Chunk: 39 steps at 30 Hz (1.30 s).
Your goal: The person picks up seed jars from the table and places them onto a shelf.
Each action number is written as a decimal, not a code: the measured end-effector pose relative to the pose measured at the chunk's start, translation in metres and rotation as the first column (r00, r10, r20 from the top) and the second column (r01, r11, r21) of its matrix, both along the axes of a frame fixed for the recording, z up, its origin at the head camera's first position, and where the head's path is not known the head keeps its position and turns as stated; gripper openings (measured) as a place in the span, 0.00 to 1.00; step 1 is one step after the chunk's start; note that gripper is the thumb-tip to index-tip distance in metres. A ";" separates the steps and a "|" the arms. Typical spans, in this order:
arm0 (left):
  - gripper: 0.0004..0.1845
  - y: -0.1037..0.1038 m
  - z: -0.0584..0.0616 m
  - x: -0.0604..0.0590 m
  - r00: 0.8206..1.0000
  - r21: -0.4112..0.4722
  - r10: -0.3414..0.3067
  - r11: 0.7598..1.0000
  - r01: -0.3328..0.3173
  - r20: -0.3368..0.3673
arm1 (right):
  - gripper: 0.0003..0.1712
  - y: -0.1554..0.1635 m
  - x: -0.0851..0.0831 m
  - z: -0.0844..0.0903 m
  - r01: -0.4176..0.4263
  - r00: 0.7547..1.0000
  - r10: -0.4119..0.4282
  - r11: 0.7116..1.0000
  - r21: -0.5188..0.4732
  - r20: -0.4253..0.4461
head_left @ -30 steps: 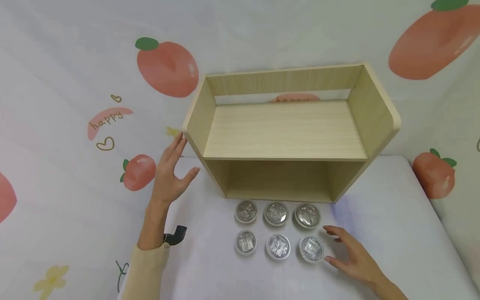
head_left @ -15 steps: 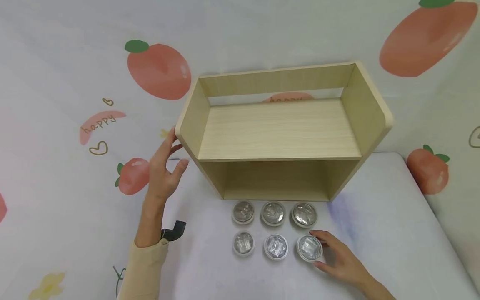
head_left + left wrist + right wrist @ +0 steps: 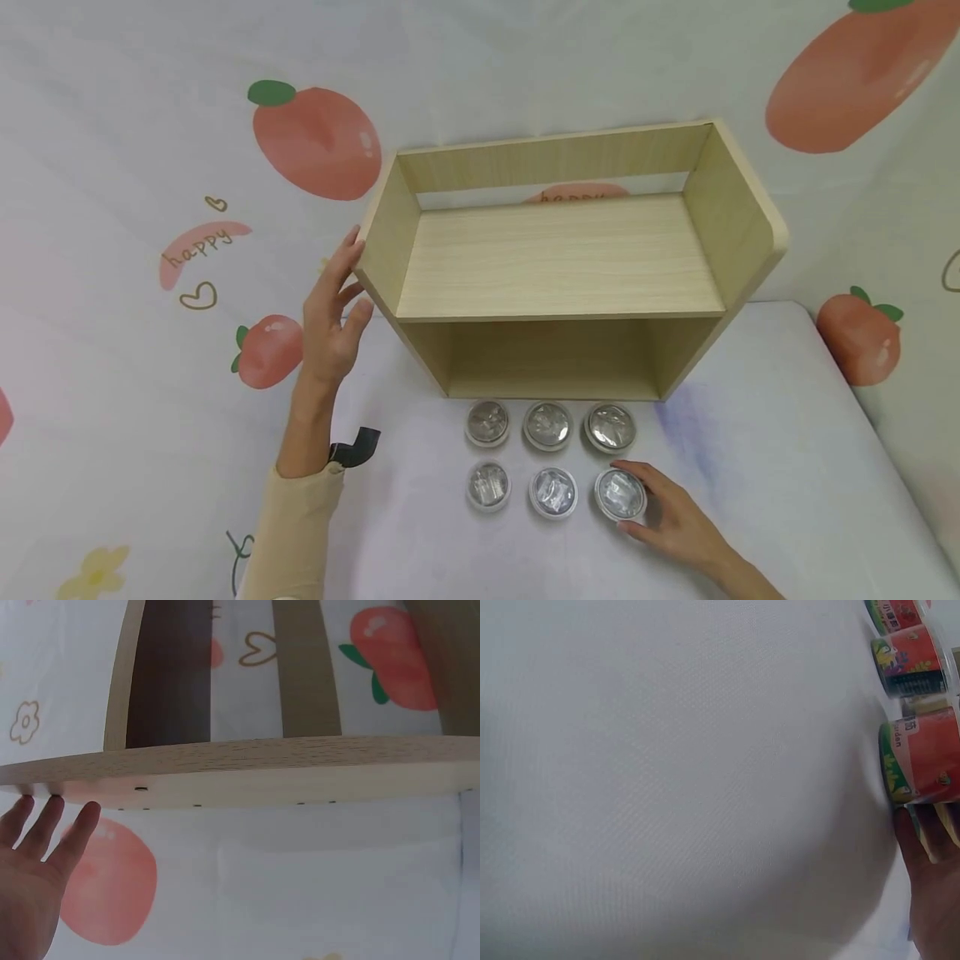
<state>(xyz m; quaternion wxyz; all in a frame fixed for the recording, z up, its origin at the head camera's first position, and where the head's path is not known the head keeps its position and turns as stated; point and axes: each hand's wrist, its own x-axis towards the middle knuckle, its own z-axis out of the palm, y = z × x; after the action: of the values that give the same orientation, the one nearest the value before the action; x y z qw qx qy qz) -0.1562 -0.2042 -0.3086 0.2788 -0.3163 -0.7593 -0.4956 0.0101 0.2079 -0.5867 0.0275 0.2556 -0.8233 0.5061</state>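
Note:
My right hand has its fingers and thumb round the sides of the front-right can. That can has a clear plastic lid over a silvery top; the right wrist view shows its red label with green near one end. My left hand is raised beside the wooden shelf, its fingertips at the outer face of the left side panel. In the left wrist view the fingers are nearly straight against that panel.
Several similar cans stand in two rows before the shelf, among them the back-left can and the front-middle can. A white cloth with fruit prints hangs behind. Pale cloth covers the table.
My right hand has moved left and closed round the front-right can. My left hand has come up against the shelf's left side panel. The head view has shifted slightly.

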 end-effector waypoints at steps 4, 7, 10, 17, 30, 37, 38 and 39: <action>0.39 -0.001 -0.003 -0.007 0.998 0.049 -0.052 0.998 0.050 0.047 | 0.48 -0.001 0.000 0.004 -0.001 1.000 0.001 1.000 -0.001 0.010; 0.37 -0.004 -0.010 -0.017 0.992 0.107 -0.094 0.991 0.085 0.083 | 0.47 0.000 0.001 0.005 -0.002 1.000 0.002 1.000 0.000 0.016; 0.37 -0.007 -0.020 -0.027 0.987 0.161 -0.114 0.982 0.095 0.115 | 0.46 0.000 0.002 0.005 -0.015 1.000 0.015 1.000 0.006 0.007; 0.33 -0.001 -0.025 -0.035 0.989 0.247 -0.090 0.967 0.058 0.121 | 0.45 0.000 0.002 0.022 -0.018 1.000 0.018 0.999 0.039 0.008; 0.18 0.001 -0.023 -0.034 0.978 0.350 -0.122 0.935 0.057 0.167 | 0.45 -0.001 -0.008 0.058 -0.053 0.998 0.052 0.998 0.032 0.026; 0.18 0.003 -0.018 -0.035 0.971 0.376 -0.137 0.925 0.055 0.195 | 0.48 0.000 -0.013 0.080 -0.046 0.999 0.045 0.998 0.036 0.021; 0.18 0.004 -0.019 -0.036 0.971 0.395 -0.143 0.917 0.057 0.192 | 0.48 0.000 -0.014 0.084 -0.047 0.999 0.047 0.998 0.036 0.013; 0.17 0.004 -0.019 -0.037 0.972 0.411 -0.145 0.910 0.057 0.185 | 0.48 0.000 -0.016 0.087 -0.049 0.999 0.049 0.998 0.035 -0.002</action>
<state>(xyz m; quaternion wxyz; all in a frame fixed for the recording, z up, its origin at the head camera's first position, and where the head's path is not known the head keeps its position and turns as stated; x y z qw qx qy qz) -0.1930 -0.2002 -0.3274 0.2294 -0.2367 -0.6489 -0.6857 -0.0056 0.2076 -0.4993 0.0119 0.2770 -0.8255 0.4916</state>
